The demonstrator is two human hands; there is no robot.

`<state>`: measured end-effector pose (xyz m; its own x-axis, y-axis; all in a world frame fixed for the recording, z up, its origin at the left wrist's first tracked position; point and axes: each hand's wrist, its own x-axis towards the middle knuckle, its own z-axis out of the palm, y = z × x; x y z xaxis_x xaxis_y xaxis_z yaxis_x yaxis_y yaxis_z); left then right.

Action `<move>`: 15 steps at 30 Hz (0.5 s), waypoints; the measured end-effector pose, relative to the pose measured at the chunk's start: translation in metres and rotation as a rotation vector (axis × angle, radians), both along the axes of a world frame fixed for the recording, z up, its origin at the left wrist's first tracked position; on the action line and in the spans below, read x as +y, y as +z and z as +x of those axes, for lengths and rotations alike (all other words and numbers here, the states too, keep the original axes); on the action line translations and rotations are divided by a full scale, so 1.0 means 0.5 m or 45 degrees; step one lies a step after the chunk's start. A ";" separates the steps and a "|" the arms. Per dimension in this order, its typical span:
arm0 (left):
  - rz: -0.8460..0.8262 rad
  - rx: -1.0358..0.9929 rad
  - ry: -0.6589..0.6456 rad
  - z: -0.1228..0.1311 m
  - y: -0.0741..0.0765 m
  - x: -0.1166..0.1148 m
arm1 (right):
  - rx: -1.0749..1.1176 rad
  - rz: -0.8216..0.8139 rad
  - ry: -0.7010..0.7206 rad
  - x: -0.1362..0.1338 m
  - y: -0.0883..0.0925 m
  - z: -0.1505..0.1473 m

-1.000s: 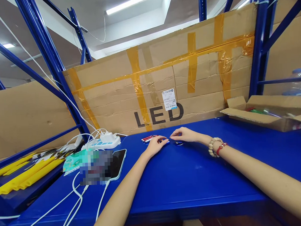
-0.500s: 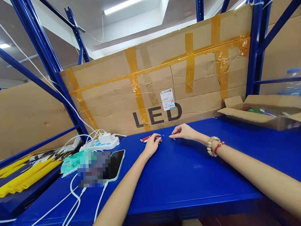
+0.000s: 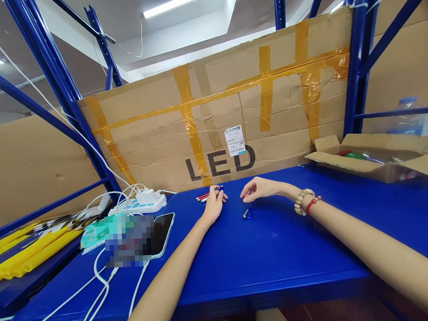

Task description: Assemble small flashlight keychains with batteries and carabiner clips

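Note:
My left hand (image 3: 214, 205) has its fingers closed on a small blue object (image 3: 221, 189), too small to make out fully. Red and silver pens (image 3: 203, 197) lie on the blue tabletop (image 3: 273, 256) just beside that hand. To its right, my right hand (image 3: 256, 189) hovers above the surface with its fingers bent and slightly apart, holding nothing visible. A small shiny metal piece with a blue loop (image 3: 247, 214) rests on the table below my right fingertips, touched by neither hand.
On the left are a phone (image 3: 163, 235), a white power strip (image 3: 145, 202) with cables and yellow-handled items (image 3: 38, 248). An open cardboard box (image 3: 379, 161) stands at the right. A large cardboard sheet (image 3: 157, 139) closes off the back.
The metal piece with the blue loop now lies on the table, and my right fingers have loosened. The blue object in my left hand has turned more upright.

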<state>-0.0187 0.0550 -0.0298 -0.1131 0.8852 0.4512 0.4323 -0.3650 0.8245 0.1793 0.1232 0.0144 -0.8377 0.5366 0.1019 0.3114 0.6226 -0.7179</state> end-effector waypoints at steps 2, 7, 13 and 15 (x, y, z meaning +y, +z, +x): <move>-0.006 -0.003 -0.003 0.001 -0.001 0.000 | -0.138 0.020 0.102 -0.011 0.006 0.000; 0.022 0.012 -0.011 0.002 -0.006 0.002 | -0.142 0.113 0.261 -0.030 -0.013 -0.022; 0.041 0.043 -0.012 0.002 -0.010 0.004 | 0.121 0.231 0.177 -0.033 -0.031 -0.043; 0.056 0.059 -0.017 0.001 -0.011 0.005 | 0.165 0.230 0.078 -0.029 -0.029 -0.044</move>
<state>-0.0183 0.0574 -0.0354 -0.0796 0.8655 0.4945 0.4645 -0.4067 0.7867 0.1576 0.1089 0.0000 -0.8417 0.4486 0.3005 0.1818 0.7595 -0.6246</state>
